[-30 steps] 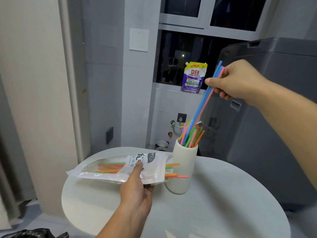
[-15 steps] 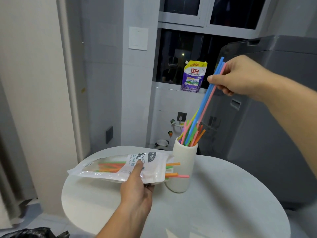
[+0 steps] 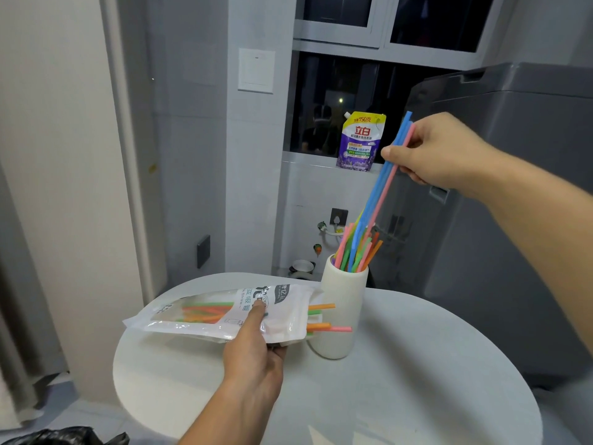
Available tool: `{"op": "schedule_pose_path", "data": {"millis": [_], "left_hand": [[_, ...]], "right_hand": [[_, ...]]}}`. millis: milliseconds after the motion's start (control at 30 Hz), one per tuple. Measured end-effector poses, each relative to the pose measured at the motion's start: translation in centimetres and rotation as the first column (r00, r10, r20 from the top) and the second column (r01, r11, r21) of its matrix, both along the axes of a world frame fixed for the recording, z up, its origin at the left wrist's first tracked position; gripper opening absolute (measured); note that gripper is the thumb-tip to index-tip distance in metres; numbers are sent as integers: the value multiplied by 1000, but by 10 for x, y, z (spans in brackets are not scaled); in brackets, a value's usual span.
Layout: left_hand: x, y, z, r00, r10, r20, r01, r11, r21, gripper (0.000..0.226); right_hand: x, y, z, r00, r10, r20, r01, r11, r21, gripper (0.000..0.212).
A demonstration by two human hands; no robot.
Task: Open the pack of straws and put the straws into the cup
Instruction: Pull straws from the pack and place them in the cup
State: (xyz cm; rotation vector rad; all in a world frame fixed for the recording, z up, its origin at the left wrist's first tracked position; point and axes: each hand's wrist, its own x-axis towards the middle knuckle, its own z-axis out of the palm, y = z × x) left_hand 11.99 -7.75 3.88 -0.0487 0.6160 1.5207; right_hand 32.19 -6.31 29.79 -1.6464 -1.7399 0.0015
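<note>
Two pinch grips: right hand (image 3: 439, 152) on blue and pink straws (image 3: 382, 187) at cup (image 3: 343, 316), left hand (image 3: 253, 358) on "Straw"-marked pack (image 3: 208, 313).

Straws (image 3: 380, 187) in right hand (image 3: 442, 152) — cup (image 3: 346, 284) below

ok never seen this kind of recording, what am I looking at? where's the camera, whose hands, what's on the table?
No robot: a person works with bare hands, and the camera sits on their head, looking forward and down. The left hand grips the pack of straws, thumb on top, its open end toward the white cup; some straws poke out. The right hand pinches blue and pink straws near their tops, lower ends down among the straws in the cup. The cup stands on a round table. Behind: a purple pouch on the window ledge and a grey appliance.
</note>
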Motion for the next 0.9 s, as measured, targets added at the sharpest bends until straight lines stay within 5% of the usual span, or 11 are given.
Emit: {"op": "schedule_pose_path", "data": {"millis": [433,900], "left_hand": [[1,2,-1,998,24,59,-23,1000,-17,42],[-1,3,-5,1000,-4,8,4,1000,-12,39]], "right_hand": [[5,7,-4,1000,-27,-12,27,1000,12,31],[-7,21,-52,992,67,103,-38,964,-264,25]]}}
